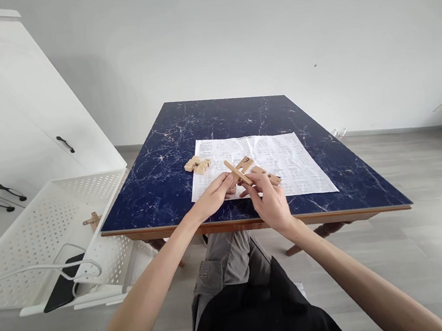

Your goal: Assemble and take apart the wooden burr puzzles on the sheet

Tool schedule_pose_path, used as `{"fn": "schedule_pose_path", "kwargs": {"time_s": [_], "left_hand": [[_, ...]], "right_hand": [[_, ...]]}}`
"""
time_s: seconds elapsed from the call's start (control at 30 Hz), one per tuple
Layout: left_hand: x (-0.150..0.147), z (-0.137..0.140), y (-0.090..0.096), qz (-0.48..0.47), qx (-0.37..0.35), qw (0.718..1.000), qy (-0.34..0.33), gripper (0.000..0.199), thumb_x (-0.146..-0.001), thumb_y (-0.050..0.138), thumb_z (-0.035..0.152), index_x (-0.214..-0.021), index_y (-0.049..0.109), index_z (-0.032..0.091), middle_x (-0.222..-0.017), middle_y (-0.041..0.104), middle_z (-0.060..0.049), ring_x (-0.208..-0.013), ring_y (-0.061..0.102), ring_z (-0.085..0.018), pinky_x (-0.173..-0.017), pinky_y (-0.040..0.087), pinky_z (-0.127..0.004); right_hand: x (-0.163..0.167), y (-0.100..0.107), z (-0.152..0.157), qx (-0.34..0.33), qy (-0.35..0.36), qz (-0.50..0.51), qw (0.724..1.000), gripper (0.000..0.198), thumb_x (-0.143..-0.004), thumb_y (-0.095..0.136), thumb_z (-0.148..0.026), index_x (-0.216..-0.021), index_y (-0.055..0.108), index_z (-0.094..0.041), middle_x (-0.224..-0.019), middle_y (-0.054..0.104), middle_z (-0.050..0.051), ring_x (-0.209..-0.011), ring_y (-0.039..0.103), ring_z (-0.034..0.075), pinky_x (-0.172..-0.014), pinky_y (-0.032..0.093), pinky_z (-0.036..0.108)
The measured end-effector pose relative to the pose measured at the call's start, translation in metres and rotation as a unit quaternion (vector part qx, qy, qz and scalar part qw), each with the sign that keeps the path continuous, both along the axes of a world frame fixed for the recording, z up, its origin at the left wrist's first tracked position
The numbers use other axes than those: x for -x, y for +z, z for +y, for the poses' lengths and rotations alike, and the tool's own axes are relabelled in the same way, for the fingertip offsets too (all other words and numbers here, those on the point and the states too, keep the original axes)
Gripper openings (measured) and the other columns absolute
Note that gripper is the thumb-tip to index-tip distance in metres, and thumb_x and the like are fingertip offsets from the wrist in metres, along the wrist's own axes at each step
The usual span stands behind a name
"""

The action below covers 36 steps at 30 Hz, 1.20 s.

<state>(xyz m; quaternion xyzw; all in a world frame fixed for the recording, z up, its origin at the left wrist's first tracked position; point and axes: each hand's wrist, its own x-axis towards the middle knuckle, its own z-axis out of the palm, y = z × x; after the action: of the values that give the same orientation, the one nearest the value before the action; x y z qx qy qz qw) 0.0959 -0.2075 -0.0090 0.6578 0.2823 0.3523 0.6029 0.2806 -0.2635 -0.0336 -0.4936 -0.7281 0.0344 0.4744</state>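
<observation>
Your right hand [270,205] was closed on a wooden stick [237,172], pinching its near end so that it slanted up and away to the left. Your left hand [217,192] met it from the other side, fingertips curled against the stick just below its middle, so both hands were together over the near edge of the paper sheet [286,159]. Just behind the stick a notched block [244,164] stood close against it; I could not tell whether it was joined to the stick or only touching. Another wooden piece [271,176] lay flat on the sheet just beyond your right fingers. A small cluster of joined blocks [198,165] sat near the sheet's left edge, well apart from your hands. All of it rested on the dark blue marbled tabletop [239,116]. To the left stood a white perforated basket [41,234] holding a black tablet [63,289] and a cable, with a white cabinet [5,124] behind it.
</observation>
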Motion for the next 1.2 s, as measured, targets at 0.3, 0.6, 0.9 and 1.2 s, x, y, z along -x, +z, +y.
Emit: {"fn": "schedule_pose_path", "kwargs": {"time_s": [0.3, 0.6, 0.9, 1.2], "left_hand": [[0.002, -0.002, 0.001, -0.018, 0.013, 0.999, -0.034, 0.051, -0.099, 0.059, 0.069, -0.103, 0.052, 0.019, -0.081, 0.036, 0.005, -0.068, 0.033, -0.013, -0.063, 0.031, -0.028], [0.003, -0.002, 0.009, -0.017, 0.016, 0.998, -0.061, 0.051, -0.1, 0.059, 0.068, -0.112, 0.055, 0.018, -0.081, 0.032, 0.005, -0.067, 0.03, -0.013, -0.063, 0.03, -0.028], [0.002, -0.002, 0.01, -0.013, 0.024, 0.998, -0.048, 0.053, -0.098, 0.061, 0.069, -0.112, 0.055, 0.018, -0.082, 0.039, 0.004, -0.068, 0.036, -0.013, -0.066, 0.035, -0.027], [0.001, -0.006, 0.013, -0.007, 0.015, 0.999, -0.029, 0.048, -0.1, 0.06, 0.067, -0.104, 0.053, 0.02, -0.081, 0.035, 0.005, -0.067, 0.035, -0.012, -0.066, 0.036, -0.027]], "right_hand": [[-0.004, -0.004, 0.003, -0.035, -0.005, -0.031, 0.999, 0.008, -0.107, 0.05, -0.021, -0.109, 0.058, -0.022, -0.085, 0.083, 0.008, -0.079, 0.081, 0.027, -0.073, 0.057, 0.034], [-0.008, -0.004, 0.003, -0.05, 0.013, -0.049, 0.997, 0.01, -0.106, 0.049, -0.017, -0.107, 0.058, -0.023, -0.089, 0.083, 0.008, -0.079, 0.079, 0.025, -0.071, 0.056, 0.033], [-0.01, -0.005, 0.004, -0.051, 0.01, -0.069, 0.996, 0.014, -0.109, 0.046, -0.02, -0.107, 0.06, -0.022, -0.084, 0.08, 0.008, -0.071, 0.076, 0.023, -0.064, 0.053, 0.029], [-0.007, -0.005, 0.003, -0.062, -0.007, -0.082, 0.995, 0.016, -0.109, 0.047, -0.018, -0.107, 0.062, -0.021, -0.086, 0.08, 0.008, -0.068, 0.074, 0.02, -0.059, 0.047, 0.026]]}}
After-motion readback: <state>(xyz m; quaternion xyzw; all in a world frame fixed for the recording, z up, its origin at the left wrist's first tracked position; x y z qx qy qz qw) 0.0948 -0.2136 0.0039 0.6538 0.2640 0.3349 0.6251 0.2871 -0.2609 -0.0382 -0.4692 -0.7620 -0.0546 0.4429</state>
